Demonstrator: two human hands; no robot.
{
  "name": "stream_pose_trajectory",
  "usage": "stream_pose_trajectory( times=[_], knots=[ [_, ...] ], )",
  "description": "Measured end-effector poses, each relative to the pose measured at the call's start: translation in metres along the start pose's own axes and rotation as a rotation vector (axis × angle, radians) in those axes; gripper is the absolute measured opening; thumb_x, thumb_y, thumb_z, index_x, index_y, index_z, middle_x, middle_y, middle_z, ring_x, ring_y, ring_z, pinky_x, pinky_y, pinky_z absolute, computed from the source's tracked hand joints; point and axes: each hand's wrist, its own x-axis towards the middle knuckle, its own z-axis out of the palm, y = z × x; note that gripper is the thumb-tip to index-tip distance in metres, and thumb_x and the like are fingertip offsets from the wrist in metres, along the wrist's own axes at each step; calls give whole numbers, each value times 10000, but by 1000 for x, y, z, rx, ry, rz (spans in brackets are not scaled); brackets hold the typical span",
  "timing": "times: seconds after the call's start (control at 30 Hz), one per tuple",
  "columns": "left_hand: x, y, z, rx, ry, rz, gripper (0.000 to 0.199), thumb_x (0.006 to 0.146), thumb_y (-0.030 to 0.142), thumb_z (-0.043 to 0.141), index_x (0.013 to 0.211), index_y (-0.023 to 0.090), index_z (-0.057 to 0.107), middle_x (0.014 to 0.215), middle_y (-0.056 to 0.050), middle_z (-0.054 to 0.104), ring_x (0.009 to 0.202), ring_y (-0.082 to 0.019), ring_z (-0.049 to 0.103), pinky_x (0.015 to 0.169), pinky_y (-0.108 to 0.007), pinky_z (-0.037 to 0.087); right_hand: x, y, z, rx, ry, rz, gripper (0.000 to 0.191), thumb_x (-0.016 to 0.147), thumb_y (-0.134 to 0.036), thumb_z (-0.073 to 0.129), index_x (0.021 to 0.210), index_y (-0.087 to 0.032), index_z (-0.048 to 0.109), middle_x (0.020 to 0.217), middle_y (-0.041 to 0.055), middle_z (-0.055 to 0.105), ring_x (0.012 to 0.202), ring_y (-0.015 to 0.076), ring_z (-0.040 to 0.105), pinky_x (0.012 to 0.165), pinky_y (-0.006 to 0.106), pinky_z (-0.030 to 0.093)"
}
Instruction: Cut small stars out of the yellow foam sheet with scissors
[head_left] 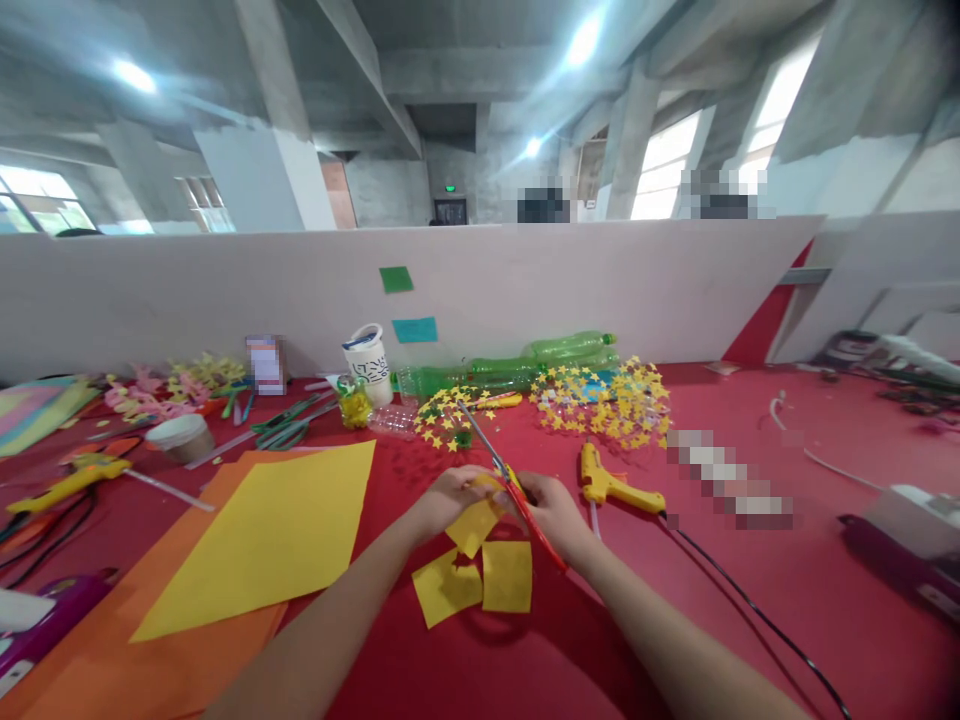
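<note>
My left hand (448,497) pinches a yellow felt-like square (474,527) near the middle of the red table. Wrapped round the handles of a pair of scissors (484,436) is my right hand (556,512); the blades point up and away to the left, beside the square. Whether the blades touch it is hard to see. Below my hands lie two more yellow pieces, a left one (448,590) with a notch in its upper edge and a right one (508,577) that looks whole. Beyond the scissors stands a cluster of small yellow stars (446,420).
Large yellow (277,540) and orange sheets (217,665) lie at left. A yellow glue gun (619,487) with a black cord rests at right, another glue gun (71,483) far left. Green plastic bottles (502,372), a white cup (369,365) and more stars (634,405) stand before the partition (570,290).
</note>
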Motion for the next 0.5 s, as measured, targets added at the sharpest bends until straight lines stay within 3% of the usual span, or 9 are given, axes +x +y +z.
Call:
stream_pose_trajectory(
  times=[0.07,0.13,0.3,0.5],
  knots=[
    [-10,-1,-7,-36,91,-68,281,699,385,585,773,117,618,615,-32,597,516,-126,520,502,-226,374,-1,2,2,-5,29,-12,283,728,-402,500,610,-152,443,570,-43,318,528,78,302,455,182,245],
    [-22,0,-12,-127,84,-110,292,710,392,577,822,124,611,642,-34,609,517,-123,531,500,-220,381,-3,3,6,-32,64,-16,284,711,-390,524,589,-159,413,559,-50,289,518,71,274,445,182,219],
    [-41,3,-9,-201,-143,-284,295,666,361,636,845,126,631,752,-68,655,616,-165,596,583,-249,436,-6,1,16,14,169,2,316,710,-397,535,573,-168,366,537,-56,278,501,67,270,432,181,206],
    [-43,3,-2,-38,-427,-257,334,678,333,627,962,160,656,853,-60,675,793,-199,604,694,-259,427,-5,5,16,-1,256,-26,300,706,-384,524,566,-168,371,538,-59,265,507,69,251,439,187,203]
  ],
)
